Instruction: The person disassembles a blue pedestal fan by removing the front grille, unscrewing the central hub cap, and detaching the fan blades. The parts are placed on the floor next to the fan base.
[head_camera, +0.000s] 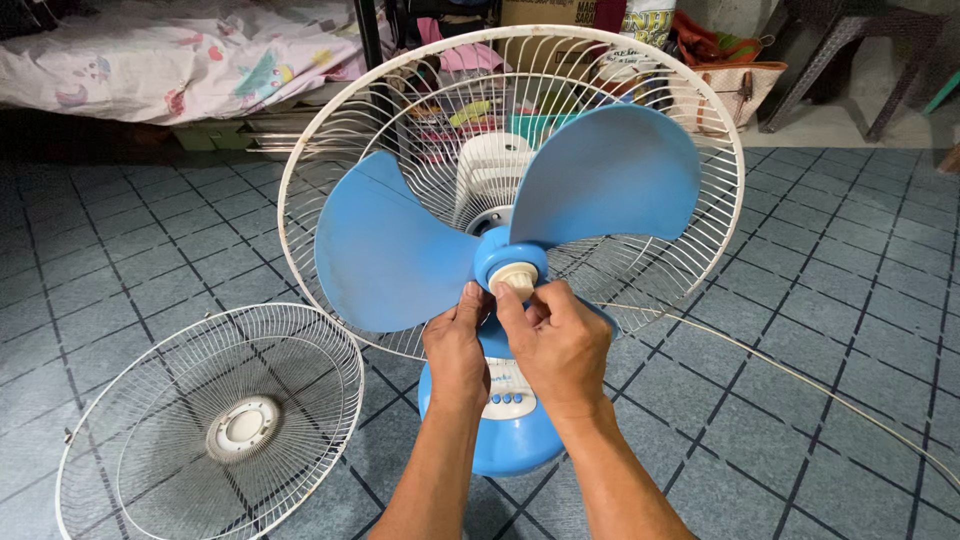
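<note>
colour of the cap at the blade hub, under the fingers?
Cream-white cap, on the blue blade hub; the right hand pinches it. Head view shows it best.

A blue desk fan (510, 300) stands on a dark tiled floor (830, 330), its front open – nothing covers the three blue blades (600, 180), which fan out around the cream hub cap (518, 282) and crowd its sides. The left hand (456, 345) and right hand (555, 340) fill the space just below the cap. The white rear guard (330, 130) closes off the back. The detached front guard (215, 425) lies flat at lower left, and a thin white cord (800, 375) crosses the tiles on the right – open floor lies beyond both. Bedding (180, 50) and bags (725, 70) line the far edge.
</note>
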